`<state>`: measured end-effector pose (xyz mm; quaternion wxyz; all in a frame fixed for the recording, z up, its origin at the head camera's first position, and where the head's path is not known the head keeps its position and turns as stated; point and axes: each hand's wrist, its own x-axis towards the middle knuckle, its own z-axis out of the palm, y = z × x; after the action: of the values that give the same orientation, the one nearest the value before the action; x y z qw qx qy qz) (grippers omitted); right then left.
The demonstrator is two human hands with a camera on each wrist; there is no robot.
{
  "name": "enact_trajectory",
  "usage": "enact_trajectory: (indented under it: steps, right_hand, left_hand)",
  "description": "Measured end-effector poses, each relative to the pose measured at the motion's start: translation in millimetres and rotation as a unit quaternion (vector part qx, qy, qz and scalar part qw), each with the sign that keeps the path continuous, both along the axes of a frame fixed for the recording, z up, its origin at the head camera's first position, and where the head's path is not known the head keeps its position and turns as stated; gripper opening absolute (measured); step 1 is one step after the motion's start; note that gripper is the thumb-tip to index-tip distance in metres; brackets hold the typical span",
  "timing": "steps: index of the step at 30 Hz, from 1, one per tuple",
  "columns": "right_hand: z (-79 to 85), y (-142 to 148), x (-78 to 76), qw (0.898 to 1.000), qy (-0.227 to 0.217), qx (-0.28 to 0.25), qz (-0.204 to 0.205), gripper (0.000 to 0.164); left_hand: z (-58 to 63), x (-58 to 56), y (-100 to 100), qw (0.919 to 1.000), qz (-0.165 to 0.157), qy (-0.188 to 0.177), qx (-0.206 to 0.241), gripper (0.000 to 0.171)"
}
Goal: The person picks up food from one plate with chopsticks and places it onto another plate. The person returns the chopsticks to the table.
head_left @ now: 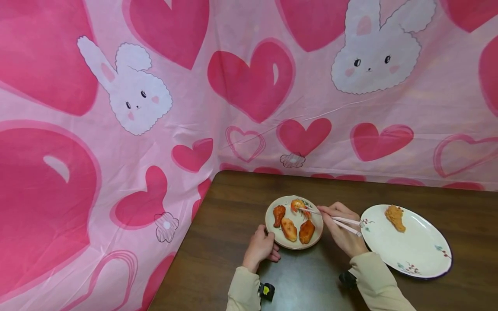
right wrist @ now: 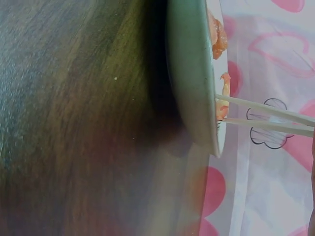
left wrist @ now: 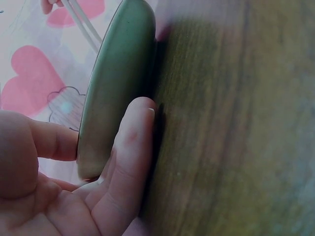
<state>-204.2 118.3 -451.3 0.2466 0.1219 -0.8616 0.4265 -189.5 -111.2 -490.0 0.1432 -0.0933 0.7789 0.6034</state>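
1. The person's left hand (head_left: 261,246) grips the near-left edge of a small round plate (head_left: 295,247); in the left wrist view the thumb lies against the rim and a finger reaches under the plate's underside.
2. The right hand (head_left: 347,239) holds a pair of pale chopsticks (head_left: 350,221), their thin ends extending over the rim of the round plate.
3. Those tips meet the orange shrimp (head_left: 297,205), which is at the far side of the round plate; whether they pinch it cannot be told.
4. Three other foods lie on that plate: a browned drumstick (head_left: 279,216) at the left, a golden wing piece (head_left: 289,229) near the middle, and a darker reddish-brown wing piece (head_left: 307,231) at the right.
5. To the right, beside the right hand, stands a larger white oval plate (head_left: 412,246) with a dark edge and painted floral sprigs; one piece of fried chicken (head_left: 395,218) lies toward its far side.
6. Both plates are at a dark wood-grain table (head_left: 218,259).
7. Cream sleeves (head_left: 245,289) cover both forearms, and a black wrist device (head_left: 266,291) shows at the left cuff.
8. Behind the table hangs a pink cloth (head_left: 241,30) printed with hearts and white rabbit faces (head_left: 142,101).
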Motion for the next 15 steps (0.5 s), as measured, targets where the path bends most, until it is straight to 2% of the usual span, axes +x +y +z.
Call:
enact_trajectory:
  steps: [15]
  right_hand:
    - [6.1, 0.8, 10.2, 0.999, 0.049, 0.009, 0.005, 0.023]
  left_hand:
    - [0.3, 0.1, -0.5, 1.0, -0.003, -0.002, -0.007, 0.041]
